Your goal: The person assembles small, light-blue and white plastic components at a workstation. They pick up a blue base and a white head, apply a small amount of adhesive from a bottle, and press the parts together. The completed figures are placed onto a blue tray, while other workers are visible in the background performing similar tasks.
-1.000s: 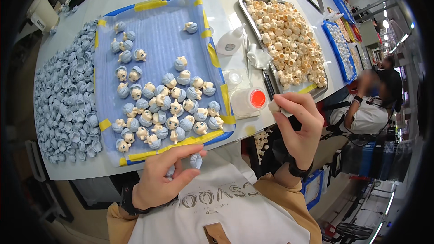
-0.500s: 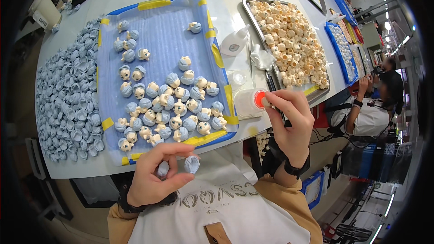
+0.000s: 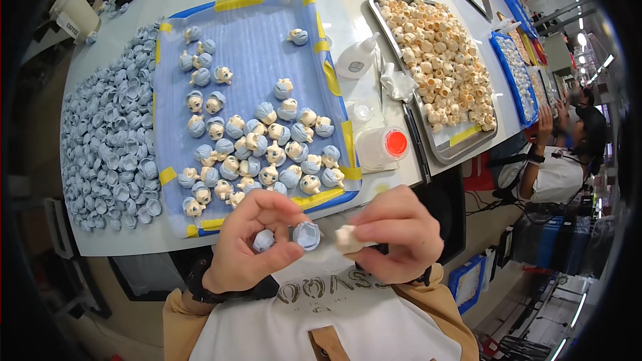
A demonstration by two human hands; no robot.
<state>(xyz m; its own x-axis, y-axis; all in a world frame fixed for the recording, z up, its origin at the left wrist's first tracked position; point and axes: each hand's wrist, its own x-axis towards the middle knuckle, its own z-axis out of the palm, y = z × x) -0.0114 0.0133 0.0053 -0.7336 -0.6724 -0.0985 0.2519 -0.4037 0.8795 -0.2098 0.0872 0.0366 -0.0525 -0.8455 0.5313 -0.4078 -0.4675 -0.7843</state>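
Note:
My left hand (image 3: 244,247) pinches a hollow pale-blue doll hair piece (image 3: 307,236) between thumb and forefinger, its open side facing up. A second blue piece (image 3: 263,241) is tucked inside the curled fingers. Just to the right, my right hand (image 3: 401,237) grips a cream doll head (image 3: 346,239), slightly blurred, a short gap from the hair piece. Beyond both hands lies a cloth-lined blue tray (image 3: 257,40) bearing several doll heads with blue hair (image 3: 269,175), some upright, some tipped over.
A heap of blue hair pieces (image 3: 110,147) covers the table's left side. At right, a metal tray (image 3: 461,154) holds hollow cream heads (image 3: 435,53). Between the trays stand a red-topped jar (image 3: 394,142), a white squeeze bottle (image 3: 358,59) and crumpled tissue (image 3: 399,83). A person (image 3: 562,154) sits far right.
My right hand has come down and left from beside the red-topped jar, bringing the doll head close to my left hand. The left hand keeps its hold on the hair pieces.

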